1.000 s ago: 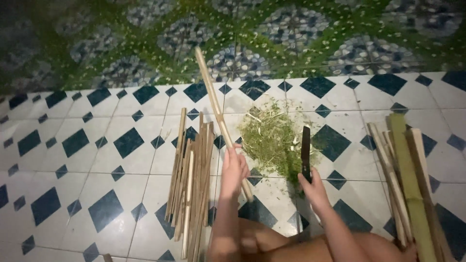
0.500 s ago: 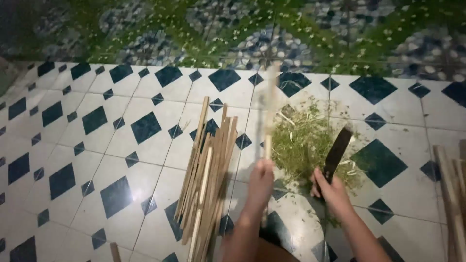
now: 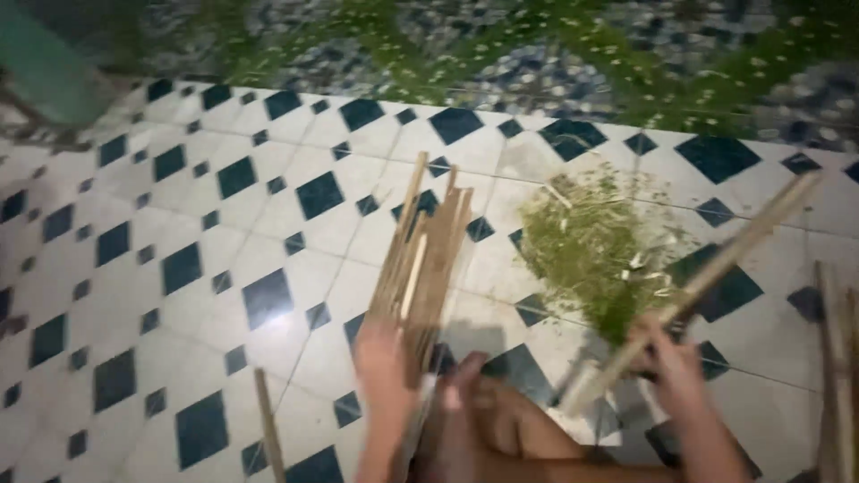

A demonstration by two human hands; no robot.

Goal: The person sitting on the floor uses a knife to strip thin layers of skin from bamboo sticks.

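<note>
The right hand [image 3: 676, 362] is closed around a single bamboo strip [image 3: 716, 268], gripping it near its lower end. The strip's long axis runs on a diagonal, from near-centre by the knee up and away to the far right, crossing over the edge of the green shavings. A dark shape shows behind the fingers, too blurred to identify.

The left hand [image 3: 385, 376] rests at the near end of the bundle of bamboo strips [image 3: 420, 259], which lies on the tiled floor [image 3: 224, 295] just beyond it. Whether the fingers are wrapped round the ends or only pressed on them cannot be told through the motion blur. The bundle's long axis runs almost straight away from the person, tilted slightly right at the far end. It is the left hand that is at the bundle; the right hand is well apart from it, on the other side of the person's knee [image 3: 510, 429].

Counts: one strip in the right hand; one bundle, holding too many overlapping strips to count; one loose strip [image 3: 268, 429] lying on the floor near the left, pointing away; one pile of green shavings [image 3: 591, 250] between the bundle and the held strip; and at the right edge a few more stalks [image 3: 837, 376], cut off by the frame and uncountable.
</note>
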